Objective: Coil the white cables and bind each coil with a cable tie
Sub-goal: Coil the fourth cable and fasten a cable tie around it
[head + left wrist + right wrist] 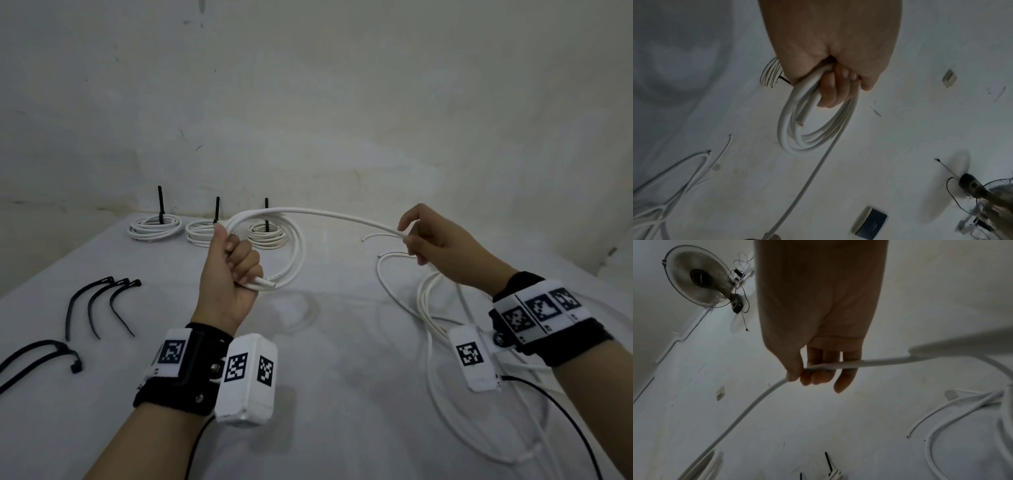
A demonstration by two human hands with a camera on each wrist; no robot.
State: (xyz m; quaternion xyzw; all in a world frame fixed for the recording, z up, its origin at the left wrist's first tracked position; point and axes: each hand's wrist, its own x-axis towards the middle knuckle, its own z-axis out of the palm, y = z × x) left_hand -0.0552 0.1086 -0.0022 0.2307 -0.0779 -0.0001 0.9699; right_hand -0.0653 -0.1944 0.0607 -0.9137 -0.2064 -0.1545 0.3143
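Note:
My left hand [233, 270] is raised over the table's middle and grips a coil of white cable [294, 253] in its fist; the left wrist view shows the coil [797, 139] hanging below the curled fingers [838, 87]. From the coil one strand of cable [329, 214] arcs to the right into my right hand [421, 240], which pinches it between thumb and fingers [818, 376]. Loose white cable [428, 305] trails on the table under the right hand. Several black cable ties [99, 305] lie at the left.
Three bound white coils [154, 228] [202, 233] [267, 236], each with a black tie tail upright, sit along the back of the white table [342, 377] against the wall. A fan [698, 283] hangs on the wall. Black wires run from both wrist cameras.

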